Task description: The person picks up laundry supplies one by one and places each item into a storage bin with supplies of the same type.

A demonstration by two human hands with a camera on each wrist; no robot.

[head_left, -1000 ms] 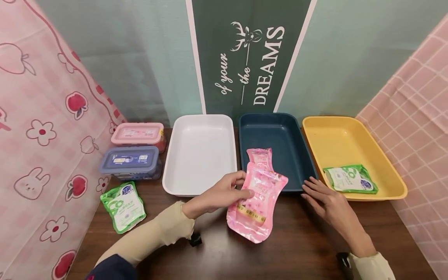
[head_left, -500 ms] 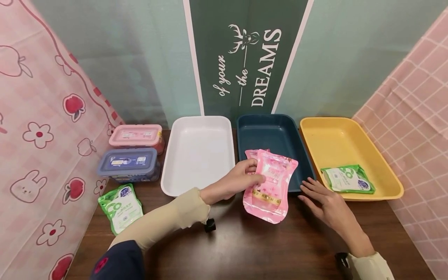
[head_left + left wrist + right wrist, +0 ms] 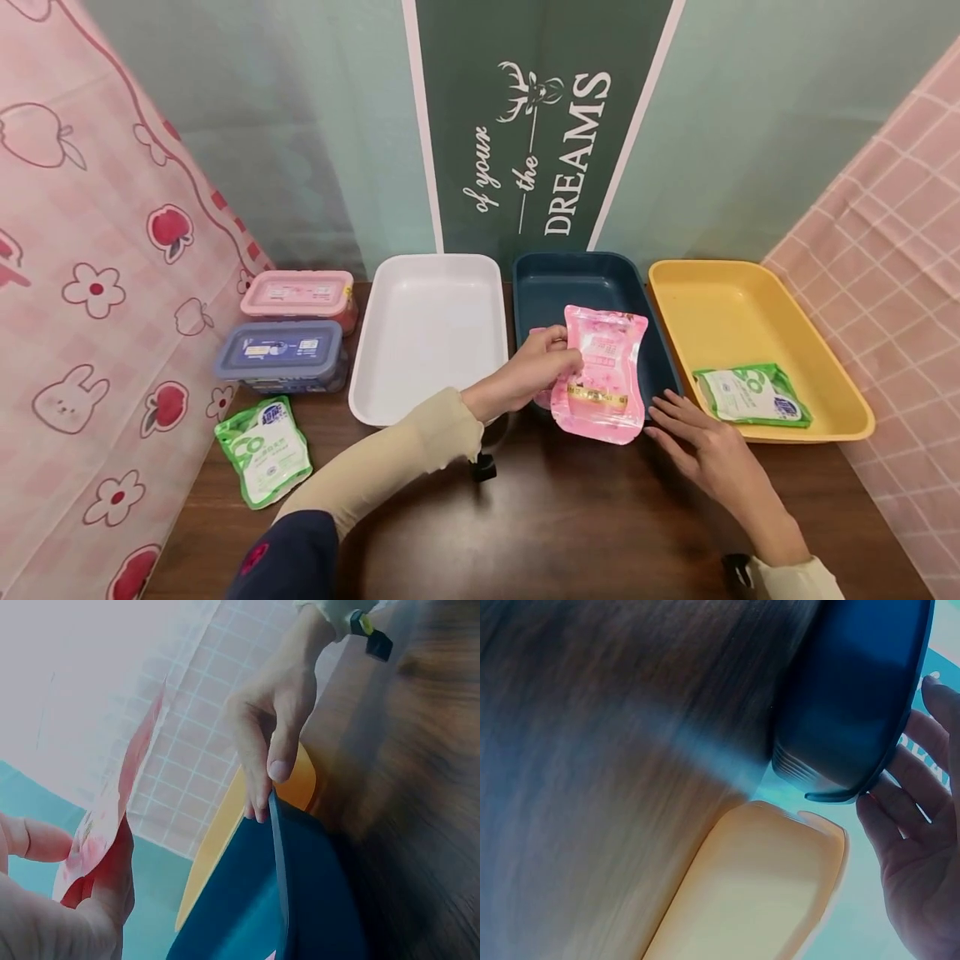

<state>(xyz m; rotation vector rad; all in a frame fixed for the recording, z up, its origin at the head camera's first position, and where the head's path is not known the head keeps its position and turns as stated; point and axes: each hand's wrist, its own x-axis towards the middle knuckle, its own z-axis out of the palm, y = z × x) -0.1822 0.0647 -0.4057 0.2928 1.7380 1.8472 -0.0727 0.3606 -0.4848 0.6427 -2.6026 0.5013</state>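
Note:
My left hand (image 3: pixel 528 371) pinches a pink pouch (image 3: pixel 602 375) between thumb and fingers, above the near end of the dark blue tray (image 3: pixel 576 279). Seen from the left wrist, the held pouch (image 3: pixel 112 817) is nearly edge-on. Another pink pouch (image 3: pixel 542 397) lies in the blue tray, mostly hidden behind the left hand and the held pouch. At the tray's near right corner, my right hand (image 3: pixel 716 454) rests its fingertips on the rim; in the right wrist view its fingers (image 3: pixel 919 776) are extended against that edge.
A yellow tray (image 3: pixel 705 308) with a green-and-white pouch (image 3: pixel 753 396) stands right of the blue one, a white tray (image 3: pixel 431 333) left. Farther left are a pink-lidded box (image 3: pixel 300 293), a blue-lidded box (image 3: pixel 281 350) and another green-and-white pouch (image 3: pixel 264 452) on the wooden table (image 3: pixel 525 525).
My left hand has carried the pink pouch rightward and away from me, from over the table's front to over the blue tray. The right hand has stayed at the tray's corner.

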